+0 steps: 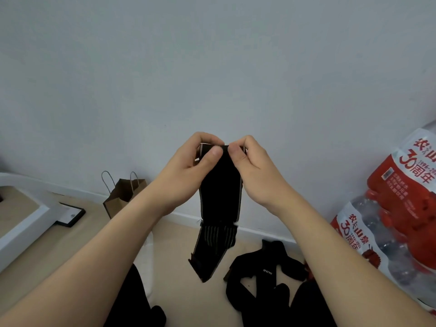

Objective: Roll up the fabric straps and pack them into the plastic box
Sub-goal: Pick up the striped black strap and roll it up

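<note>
Pinching the top end of the black strap in both grips, left hand and right hand curled tight, I let it hang above the floor pile so the roll starts straight.

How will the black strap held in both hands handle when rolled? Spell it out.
Probably floppy: the black strap hangs limp from where the left hand and right hand pinch its top edge, kinking at the ribbed section. Likely light, since fingertip pinches alone carry it. Its free lower end may swing while rolled.
</note>
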### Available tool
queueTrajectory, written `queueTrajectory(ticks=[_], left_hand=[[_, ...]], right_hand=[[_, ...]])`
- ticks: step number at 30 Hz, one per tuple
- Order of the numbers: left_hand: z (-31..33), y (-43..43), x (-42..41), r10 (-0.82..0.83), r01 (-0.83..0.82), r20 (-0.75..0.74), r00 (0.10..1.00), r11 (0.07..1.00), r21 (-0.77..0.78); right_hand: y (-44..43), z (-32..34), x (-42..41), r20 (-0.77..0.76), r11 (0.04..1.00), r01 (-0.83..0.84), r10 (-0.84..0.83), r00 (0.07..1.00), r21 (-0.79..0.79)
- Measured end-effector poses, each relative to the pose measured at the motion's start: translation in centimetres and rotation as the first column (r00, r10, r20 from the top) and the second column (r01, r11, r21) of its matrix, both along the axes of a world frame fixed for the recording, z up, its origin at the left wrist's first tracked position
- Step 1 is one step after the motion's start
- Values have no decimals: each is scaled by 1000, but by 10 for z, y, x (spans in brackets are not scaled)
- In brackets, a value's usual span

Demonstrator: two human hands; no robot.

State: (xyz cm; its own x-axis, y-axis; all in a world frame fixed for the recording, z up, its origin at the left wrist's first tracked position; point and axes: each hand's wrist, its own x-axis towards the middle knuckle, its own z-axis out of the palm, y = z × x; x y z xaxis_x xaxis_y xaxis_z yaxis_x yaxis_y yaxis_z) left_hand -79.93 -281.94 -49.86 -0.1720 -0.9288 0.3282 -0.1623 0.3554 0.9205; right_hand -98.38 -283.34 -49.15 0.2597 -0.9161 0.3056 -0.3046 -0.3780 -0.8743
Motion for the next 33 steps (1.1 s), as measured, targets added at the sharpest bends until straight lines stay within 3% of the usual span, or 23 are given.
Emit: queueTrajectory(ticks=[5, 8, 12, 16, 18, 20, 25, 28, 30, 33], left_hand=[[3, 1, -4, 134, -135, 25, 991, 991, 22], [3, 4, -1, 42, -42, -11, 999, 999, -13], [4, 5, -6, 102, -107, -59, 993, 989, -97], [6, 3, -3, 100, -100, -56, 993, 995, 9], [4, 3, 0, 69, -68, -93, 993, 998, 20], [3, 5, 2, 26, -26, -109, 994, 1000, 6], [0, 5, -2, 67, -53, -111, 992, 991, 121], [-3, 4, -2, 48, -31, -111, 993, 988, 152], [-4, 4, -1, 53, -44, -72, 996, 993, 114], [-2, 5, 0, 50, -50, 9, 999, 995, 87]], right_hand=[[6, -2, 4, -36, 980, -35, 28, 999, -198], [7, -2, 7, -22, 986, 36, -40, 999, -163], [3, 0, 7, 42, 991, 76, -72, 997, -114], [7, -2, 12, 115, 982, 45, -23, 993, -186], [7, -1, 14, 151, 992, 44, -26, 988, -120], [5, -1, 14, 120, 996, 62, -55, 991, -57], [6, -4, 13, 36, 992, 46, -42, 998, -116], [9, -2, 19, 237, 989, -45, 11, 971, 140], [11, 1, 20, 458, 908, -205, 16, 889, 365], [15, 3, 14, 588, 774, -439, 107, 802, 457]])
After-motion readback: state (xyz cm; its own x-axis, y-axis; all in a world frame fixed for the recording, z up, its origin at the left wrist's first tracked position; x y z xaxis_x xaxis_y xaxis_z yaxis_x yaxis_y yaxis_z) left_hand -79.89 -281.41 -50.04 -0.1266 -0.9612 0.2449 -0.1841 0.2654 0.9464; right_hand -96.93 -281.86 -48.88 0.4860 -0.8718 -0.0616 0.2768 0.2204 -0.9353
